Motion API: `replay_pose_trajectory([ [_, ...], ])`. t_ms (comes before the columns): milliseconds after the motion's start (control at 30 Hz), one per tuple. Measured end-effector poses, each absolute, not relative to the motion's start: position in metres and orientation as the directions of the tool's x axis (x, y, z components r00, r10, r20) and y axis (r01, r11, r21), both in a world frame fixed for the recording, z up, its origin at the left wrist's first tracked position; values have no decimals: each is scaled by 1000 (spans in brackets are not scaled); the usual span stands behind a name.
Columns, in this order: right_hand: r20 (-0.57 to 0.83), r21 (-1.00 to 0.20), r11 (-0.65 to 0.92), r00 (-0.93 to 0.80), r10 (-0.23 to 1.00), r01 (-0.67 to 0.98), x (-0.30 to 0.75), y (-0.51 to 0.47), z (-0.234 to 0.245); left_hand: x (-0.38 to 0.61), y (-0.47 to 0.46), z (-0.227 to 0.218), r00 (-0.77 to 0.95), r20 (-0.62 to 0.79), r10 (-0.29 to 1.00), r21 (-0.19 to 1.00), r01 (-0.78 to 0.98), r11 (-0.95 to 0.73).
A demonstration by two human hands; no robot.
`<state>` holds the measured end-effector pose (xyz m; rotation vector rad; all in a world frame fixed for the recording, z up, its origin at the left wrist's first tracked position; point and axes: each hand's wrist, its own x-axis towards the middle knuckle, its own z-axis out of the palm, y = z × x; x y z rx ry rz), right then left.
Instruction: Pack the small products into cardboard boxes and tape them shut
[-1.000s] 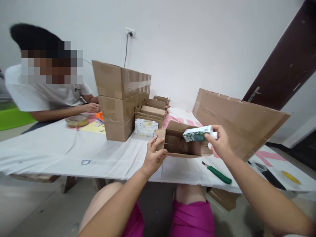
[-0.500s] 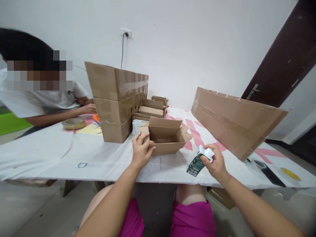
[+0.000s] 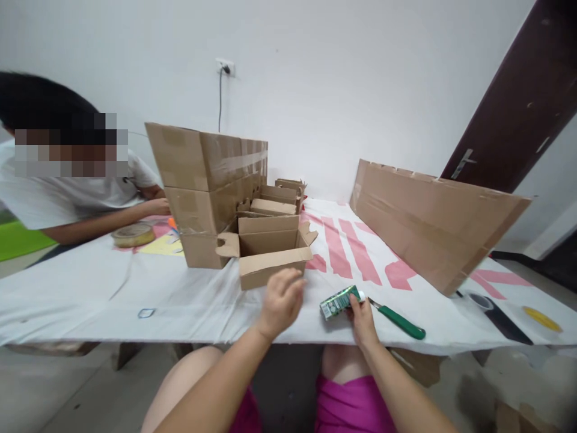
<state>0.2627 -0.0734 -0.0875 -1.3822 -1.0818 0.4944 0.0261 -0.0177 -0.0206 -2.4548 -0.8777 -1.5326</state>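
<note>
My right hand (image 3: 363, 319) grips a small green drink carton (image 3: 339, 302) near its white cap, and the carton lies tilted just over the cloth. To its right is a tool with a green handle (image 3: 402, 322); its thin tip is partly hidden by that hand. My left hand (image 3: 282, 304) holds nothing, its fingers loosely bent and a little blurred. It is just in front of an open cardboard box (image 3: 265, 270) with its flaps up; I cannot tell whether it touches the box.
Stacked, taped boxes (image 3: 180, 207) stand at the left, with more open boxes (image 3: 274, 206) behind. A large cardboard panel (image 3: 428, 216) stands at the right. A tape roll (image 3: 133, 235) lies near a person (image 3: 103, 213) seated at the left. Black tape (image 3: 500, 319) lies at the right.
The open box has shifted left towards the stack, and my left hand has come off its side. My right hand has moved left and tipped the carton flatter. The green-handled tool now shows.
</note>
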Motion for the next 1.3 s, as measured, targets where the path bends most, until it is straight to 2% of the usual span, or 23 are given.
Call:
replay_pose_trajectory([
  [100,299,-943,186,461,836,275,262,-73,-92,57,-32,-43,610,655,446,251,381,-890],
  [167,300,-942,187,444,844,280,259,-75,-92,71,-35,-56,668,537,515,310,411,-857],
  [267,306,-937,189,426,851,295,254,-78,-91,81,-29,-70,630,475,615,377,486,-789],
  [367,304,-935,190,402,864,299,252,-79,-94,79,-15,-74,493,479,727,482,544,-687],
  [467,298,-936,189,383,874,297,254,-77,-97,74,-3,-75,416,410,812,565,583,-584],
  [567,296,-938,193,376,878,289,256,-76,-99,70,2,-77,444,360,821,586,577,-569],
  [800,295,-947,218,374,879,235,252,-81,-95,66,-9,-77,444,405,800,612,519,-597],
  [933,304,-950,248,369,878,192,260,-71,-66,78,-10,-52,408,476,779,612,483,-626],
  [1067,295,-955,255,420,858,149,289,-41,-9,114,3,7,296,467,833,649,525,-550],
  [1167,289,-957,268,460,840,111,310,-20,32,144,12,53,308,447,840,659,522,-542],
  [1300,313,-946,309,503,806,94,317,-19,46,161,3,72,312,464,829,659,504,-558],
])
